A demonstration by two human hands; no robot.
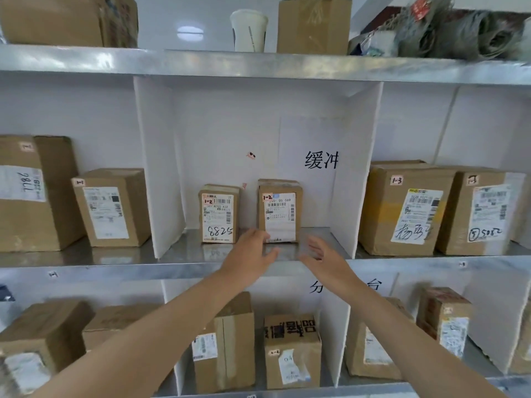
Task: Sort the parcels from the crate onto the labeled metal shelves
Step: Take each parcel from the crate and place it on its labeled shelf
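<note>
Two small cardboard parcels stand upright in the middle compartment of the metal shelf point(184, 271). The left parcel point(219, 214) is marked 1-2 and 8825. The right parcel point(280, 211) also carries a 1-2 tag. My left hand point(251, 252) reaches in with straight fingers, its tips at the lower left corner of the right parcel; I cannot tell whether they touch it. A short way right of that parcel, my right hand point(321, 254) hovers open above the shelf and holds nothing. The crate is not in view.
White divider panels point(161, 173) wall the compartment on both sides. Larger boxes fill the left bay point(112, 208) and the right bay point(402, 211), tagged 1-3. More parcels point(291, 351) sit on the shelf below. A cup point(248, 30) and boxes stand on the top shelf.
</note>
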